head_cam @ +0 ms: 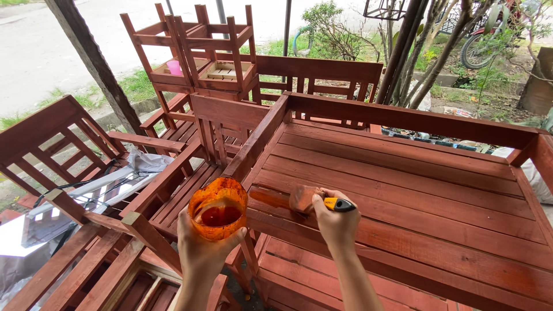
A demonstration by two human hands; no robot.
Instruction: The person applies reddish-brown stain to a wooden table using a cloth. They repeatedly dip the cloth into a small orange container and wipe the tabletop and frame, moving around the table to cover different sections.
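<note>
My left hand [203, 246] holds a stained orange plastic cup [218, 208] with dark red-brown liquid in it, just left of a slatted wooden panel [415, 190]. My right hand [336, 222] grips a paintbrush with a yellow and black handle [339, 204]. Its stained bristles [302, 198] rest on a plank near the panel's left edge, where a wet, darker streak [268, 198] shows. The planks are reddish brown.
Several reddish wooden chairs and frames [201, 52] stand stacked at the left and back. A grey cloth [147, 162] and a shiny sheet [34, 222] lie at the left. Trees, a post [95, 63] and a parked motorbike [484, 43] are behind.
</note>
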